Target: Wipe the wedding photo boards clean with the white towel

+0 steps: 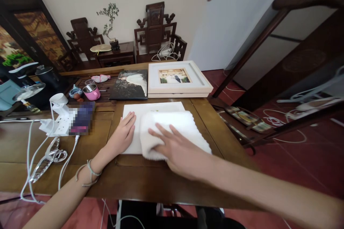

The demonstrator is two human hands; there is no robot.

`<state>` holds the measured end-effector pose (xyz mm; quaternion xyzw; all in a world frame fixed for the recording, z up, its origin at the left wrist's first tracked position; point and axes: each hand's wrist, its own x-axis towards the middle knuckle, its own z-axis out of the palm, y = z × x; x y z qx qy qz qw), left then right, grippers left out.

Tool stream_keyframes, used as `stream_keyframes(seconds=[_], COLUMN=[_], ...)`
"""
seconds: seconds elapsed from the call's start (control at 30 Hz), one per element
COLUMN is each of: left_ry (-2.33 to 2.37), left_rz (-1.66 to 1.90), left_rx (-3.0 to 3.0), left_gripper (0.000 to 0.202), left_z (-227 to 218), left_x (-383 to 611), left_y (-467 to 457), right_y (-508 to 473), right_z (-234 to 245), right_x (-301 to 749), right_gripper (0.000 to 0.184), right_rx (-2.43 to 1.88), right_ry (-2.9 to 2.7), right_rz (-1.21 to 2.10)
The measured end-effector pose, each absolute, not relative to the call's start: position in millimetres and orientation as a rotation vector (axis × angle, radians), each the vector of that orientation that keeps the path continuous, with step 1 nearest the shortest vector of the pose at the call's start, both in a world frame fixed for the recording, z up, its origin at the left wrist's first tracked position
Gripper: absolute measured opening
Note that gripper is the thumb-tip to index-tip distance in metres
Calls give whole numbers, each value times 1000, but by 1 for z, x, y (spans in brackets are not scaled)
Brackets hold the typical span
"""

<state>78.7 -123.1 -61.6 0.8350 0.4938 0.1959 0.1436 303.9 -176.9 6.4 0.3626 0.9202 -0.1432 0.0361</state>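
My left hand [123, 134] lies flat with fingers stretched out on the left edge of a white flat board [150, 109] on the wooden table [107, 171]. My right hand [178, 150] rests palm down, fingers spread, on a white folded towel [185, 125] that covers most of the board. Neither hand grips anything.
Behind the board lie a cream picture frame with a photo [177, 78] and a dark photo print [130, 85]. At the left are a white power strip with cables [55, 123], a pink pot [91, 92] and a silver object [51, 155]. Dark carved chairs [156, 32] stand at the wall.
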Motion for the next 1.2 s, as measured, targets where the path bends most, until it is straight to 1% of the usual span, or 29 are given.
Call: stream_keyframes(seconds=[0.1,0.2,0.3,0.4,0.47,0.57,0.67,0.77,0.93,1.03,1.1,1.2], left_ry=[1414,1409,1413,1411,1416,1433,1428,1424,1414,1414,1420,1429], left_rz=[578,579,579,574,567,564,557,566,647,664,654,630], left_rx=[2395,2391,2395,2401,2406,2418,2430,2411,2369,2370,2371,2370], left_gripper=[46,46,47,47,46,46,46,47,48,49,49,49], left_z=[-61,-61,-62,-63,-63,-61,-60,-62,-68,-70,-69,-67], left_x=[79,78,77,77,77,78,78,78,76,75,74,75], left_y=[-124,-124,-123,-123,-123,-124,-124,-124,-122,-121,-120,-121], right_y=[-134,-102,-98,-126,-153,-192,-211,-199,-133,-107,-110,-142], right_z=[9,7,1,-5,-6,-2,2,3,-5,-9,-11,-12], right_x=[296,288,282,279,280,283,284,282,271,267,267,271], right_gripper=[58,60,56,45,40,37,34,38,52,56,52,39], right_rx=[1211,1247,1252,1240,1210,1113,1049,1051,1143,1146,1136,1079], right_ry=[2796,2798,2796,2793,2785,2769,2777,2763,2765,2759,2780,2854], right_rz=[-314,-218,-167,-136,-193,-380,-474,-403,-129,-65,-44,-73])
